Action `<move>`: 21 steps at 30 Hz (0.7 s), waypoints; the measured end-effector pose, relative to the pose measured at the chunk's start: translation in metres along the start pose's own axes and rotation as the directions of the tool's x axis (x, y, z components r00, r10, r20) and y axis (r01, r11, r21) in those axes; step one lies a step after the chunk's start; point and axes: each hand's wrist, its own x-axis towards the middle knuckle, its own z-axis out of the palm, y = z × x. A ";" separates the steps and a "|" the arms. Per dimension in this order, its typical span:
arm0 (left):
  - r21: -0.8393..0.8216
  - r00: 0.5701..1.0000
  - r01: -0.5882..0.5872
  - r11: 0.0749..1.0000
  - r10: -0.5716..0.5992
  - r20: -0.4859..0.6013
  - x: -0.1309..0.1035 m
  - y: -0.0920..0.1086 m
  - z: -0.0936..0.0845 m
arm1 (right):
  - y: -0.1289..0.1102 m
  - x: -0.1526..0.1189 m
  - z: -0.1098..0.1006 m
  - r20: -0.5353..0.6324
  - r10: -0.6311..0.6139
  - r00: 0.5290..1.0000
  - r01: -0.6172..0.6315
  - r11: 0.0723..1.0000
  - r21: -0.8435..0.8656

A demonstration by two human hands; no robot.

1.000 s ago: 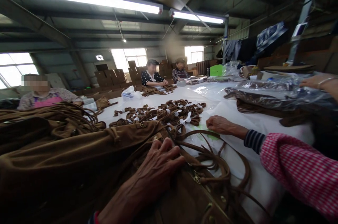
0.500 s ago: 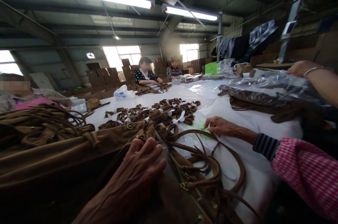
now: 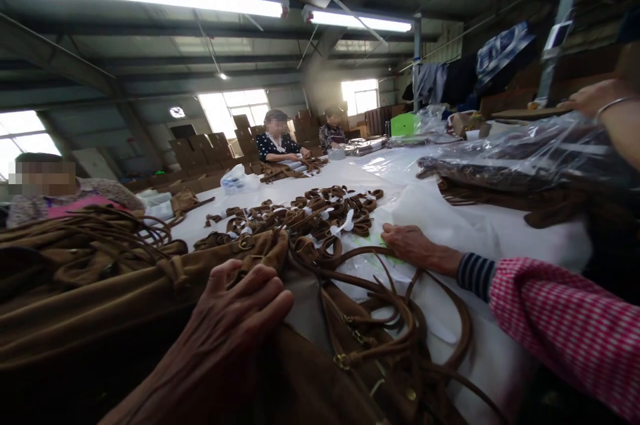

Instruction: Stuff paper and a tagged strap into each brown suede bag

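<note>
My left hand (image 3: 245,308) is closed over the upper edge of a brown suede-like bag (image 3: 125,291), its fingertips partly hidden in the folds. My right hand (image 3: 413,245), at the end of a pink checked sleeve with a striped cuff, is curled low over a clear plastic sheet with green print (image 3: 373,240). Its fingertips are pressed together, and what they hold cannot be made out. Between the hands lie long brown straps (image 3: 463,325) and an open bag part with brass-coloured clasps (image 3: 343,361).
Coiled brown straps with white tags (image 3: 320,208) are heaped mid-table. More brown bags (image 3: 85,238) lie left, plastic-wrapped goods (image 3: 480,175) right. Co-workers sit at the left (image 3: 75,195) and far side (image 3: 275,141). Another person's braceleted hand (image 3: 600,97) reaches in at upper right.
My right hand has shifted left and its fingers have curled in more. My left hand has moved slightly left and down, staying on the bag. The view has shifted a little.
</note>
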 end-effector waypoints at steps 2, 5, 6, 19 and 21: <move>-0.080 0.995 0.057 0.995 -0.051 0.083 0.001 0.002 -0.012 | 0.000 -0.003 0.000 -0.020 -0.025 0.999 0.024 1.000 -0.009; -0.094 0.981 0.090 0.991 -0.072 0.181 0.004 0.007 -0.026 | 0.000 -0.007 -0.001 -0.063 -0.067 0.996 0.067 0.998 -0.001; -0.070 0.977 0.085 0.994 -0.070 0.201 0.005 0.009 -0.029 | -0.001 -0.008 -0.001 -0.078 -0.084 0.993 0.083 0.996 -0.008; -0.036 0.990 -0.071 0.997 0.075 0.120 -0.018 -0.002 -0.051 | 0.008 -0.009 0.012 -0.142 0.078 0.987 -0.049 0.980 0.195; -0.067 0.988 -0.044 0.997 0.053 0.145 -0.023 0.000 -0.046 | 0.014 -0.011 0.010 -0.130 0.115 0.985 -0.074 0.955 0.288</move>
